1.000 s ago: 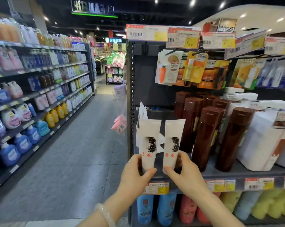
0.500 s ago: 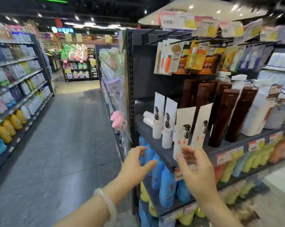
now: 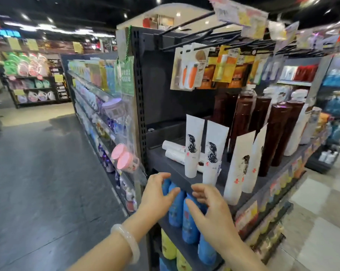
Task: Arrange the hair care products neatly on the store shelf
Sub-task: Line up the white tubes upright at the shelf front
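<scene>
Hovering empty, fingers loosely spread: left hand (image 3: 157, 192), right hand (image 3: 212, 210), below shelf (image 3: 171, 169) edge. White tubes (image 3: 192, 145) stand on caps there, two lying behind. Likely light, soft-walled, tippy; grasp low near cap.

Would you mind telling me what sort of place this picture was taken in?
Most likely a supermarket's personal-care aisle: white tubes and brown bottles stand on a dark shelf edged with price tags, carded goods hang from hooks, and further stocked shelving lines the aisle.

head cam | looks forward-down, angled right | close to shelf (image 3: 175, 173) corner
</scene>
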Demonstrator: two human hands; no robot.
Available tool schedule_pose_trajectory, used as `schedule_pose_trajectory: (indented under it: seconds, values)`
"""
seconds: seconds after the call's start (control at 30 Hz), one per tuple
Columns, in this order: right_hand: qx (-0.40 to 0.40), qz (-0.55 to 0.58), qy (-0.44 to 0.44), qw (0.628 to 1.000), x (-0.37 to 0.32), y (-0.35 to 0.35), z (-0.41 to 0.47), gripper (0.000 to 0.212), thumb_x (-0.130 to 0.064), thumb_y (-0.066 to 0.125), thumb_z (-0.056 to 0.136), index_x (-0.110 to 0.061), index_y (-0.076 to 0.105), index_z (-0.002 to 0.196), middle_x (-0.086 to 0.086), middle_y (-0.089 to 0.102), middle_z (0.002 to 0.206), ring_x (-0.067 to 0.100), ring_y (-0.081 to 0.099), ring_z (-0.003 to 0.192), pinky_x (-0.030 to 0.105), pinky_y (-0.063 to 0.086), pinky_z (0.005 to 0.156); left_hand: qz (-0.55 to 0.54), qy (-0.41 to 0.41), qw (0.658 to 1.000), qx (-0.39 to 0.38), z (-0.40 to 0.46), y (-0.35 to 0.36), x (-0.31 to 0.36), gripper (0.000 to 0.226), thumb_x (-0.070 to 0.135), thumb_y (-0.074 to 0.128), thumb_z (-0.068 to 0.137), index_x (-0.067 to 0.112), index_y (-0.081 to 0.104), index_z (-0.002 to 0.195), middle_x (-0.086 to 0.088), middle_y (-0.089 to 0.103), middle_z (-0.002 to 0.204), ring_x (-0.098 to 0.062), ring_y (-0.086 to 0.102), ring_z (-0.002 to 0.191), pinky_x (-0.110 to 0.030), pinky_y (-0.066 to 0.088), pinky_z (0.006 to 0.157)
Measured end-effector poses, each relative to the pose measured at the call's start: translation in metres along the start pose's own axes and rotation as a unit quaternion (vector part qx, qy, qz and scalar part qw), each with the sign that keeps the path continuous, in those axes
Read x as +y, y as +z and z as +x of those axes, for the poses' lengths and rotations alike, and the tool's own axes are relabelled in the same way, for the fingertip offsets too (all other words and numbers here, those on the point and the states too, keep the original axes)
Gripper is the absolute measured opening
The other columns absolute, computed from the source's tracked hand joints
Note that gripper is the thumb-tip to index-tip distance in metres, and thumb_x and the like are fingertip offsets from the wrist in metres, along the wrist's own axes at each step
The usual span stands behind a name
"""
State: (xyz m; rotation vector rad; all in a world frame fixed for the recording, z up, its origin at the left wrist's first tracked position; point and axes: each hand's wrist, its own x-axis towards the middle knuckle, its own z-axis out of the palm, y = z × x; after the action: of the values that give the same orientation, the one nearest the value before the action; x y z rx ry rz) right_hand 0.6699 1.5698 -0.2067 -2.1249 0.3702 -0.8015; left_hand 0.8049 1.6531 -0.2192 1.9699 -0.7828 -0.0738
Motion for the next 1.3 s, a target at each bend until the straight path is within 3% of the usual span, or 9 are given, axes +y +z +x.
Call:
schedule_pose_trajectory:
  seconds: [0.27,0.4,0.67,0.8,0.9,0.97,1.03,1.1,1.3]
  values:
    - [0.01,-0.022,0.004,1.0,-0.008,0.056,0.062,0.032,-0.019,0.062,0.086,-0.021,0.051,0.116,-0.01,0.051,0.111,-0.006,0.048,0.101,-0.001,0.033,0.085,0.032,0.056,0.998,-0.012,0.089,-0.042,-0.016,0.042,0.019,0.066,0.081,0.015,0.051,0.12,-0.001,0.047,0.118,-0.017,0.049,0.114,-0.028,0.04,0.097]
    - [0.0,-0.054,0.029,0.998,-0.007,0.065,0.075,0.032,-0.023,0.059,0.088,-0.022,0.047,0.118,-0.019,0.042,0.107,-0.005,0.045,0.101,-0.001,0.031,0.085,0.007,0.103,0.994,-0.028,0.134,-0.05,-0.008,0.037,0.009,0.061,0.085,0.007,0.052,0.12,-0.006,0.054,0.121,-0.016,0.052,0.112,-0.016,0.036,0.091]
    - [0.022,-0.111,0.122,0.986,-0.008,0.097,0.089,0.046,-0.031,0.057,0.087,-0.023,0.04,0.13,-0.014,0.037,0.114,0.002,0.044,0.111,0.013,0.035,0.097,0.229,0.201,0.907,-0.292,0.203,-0.013,0.017,0.06,0.04,0.055,0.087,0.014,0.036,0.137,-0.005,0.044,0.142,-0.022,0.042,0.13,-0.035,0.031,0.109]
    - [0.095,-0.124,0.185,0.97,-0.017,0.116,0.098,0.048,-0.029,0.057,0.088,-0.024,0.037,0.131,-0.013,0.039,0.115,0.001,0.047,0.107,0.009,0.035,0.09,0.263,0.209,0.868,-0.365,0.218,-0.004,0.017,0.058,0.046,0.046,0.09,0.01,0.039,0.135,-0.008,0.046,0.14,-0.024,0.043,0.128,-0.03,0.034,0.103]
    - [0.2,-0.033,0.283,0.937,-0.03,0.129,0.11,0.051,-0.028,0.061,0.086,-0.028,0.034,0.13,-0.01,0.053,0.11,0.001,0.056,0.093,0.007,0.043,0.079,0.266,0.227,0.851,-0.391,0.221,-0.002,0.012,0.052,0.047,0.041,0.092,0.006,0.053,0.122,-0.013,0.054,0.129,-0.028,0.05,0.118,-0.031,0.038,0.094]
    - [0.284,0.064,0.337,0.895,-0.035,0.136,0.124,0.043,-0.025,0.062,0.086,-0.019,0.044,0.123,-0.006,0.061,0.095,0.009,0.063,0.084,0.018,0.051,0.079,0.268,0.236,0.854,-0.378,0.22,0.0,0.006,0.052,0.048,0.038,0.093,0.004,0.056,0.115,-0.016,0.057,0.123,-0.031,0.052,0.113,-0.034,0.04,0.092]
    - [0.363,0.201,0.358,0.836,-0.039,0.138,0.138,0.011,-0.018,0.059,0.089,-0.012,0.056,0.097,0.003,0.064,0.083,0.02,0.067,0.072,0.032,0.059,0.072,0.284,0.254,0.854,-0.353,0.214,-0.001,0.004,0.05,0.044,0.034,0.095,0.003,0.054,0.116,-0.018,0.055,0.124,-0.034,0.05,0.115,-0.037,0.04,0.094]
    - [0.413,0.283,0.357,0.789,-0.043,0.137,0.149,0.015,-0.014,0.053,0.093,-0.009,0.057,0.08,0.011,0.063,0.079,0.023,0.064,0.062,0.027,0.057,0.055,0.276,0.247,0.869,-0.327,0.209,-0.003,0.003,0.049,0.042,0.034,0.095,0.003,0.053,0.117,-0.019,0.054,0.125,-0.035,0.048,0.117,-0.038,0.039,0.096]
    - [0.417,0.259,0.431,0.757,-0.041,0.13,0.175,0.017,-0.018,0.052,0.093,-0.006,0.056,0.081,0.019,0.064,0.083,0.028,0.062,0.06,0.03,0.056,0.045,0.211,0.105,0.923,-0.303,0.209,-0.01,-0.004,0.049,0.042,0.038,0.091,0.007,0.052,0.122,-0.018,0.047,0.133,-0.036,0.042,0.122,-0.042,0.039,0.1]
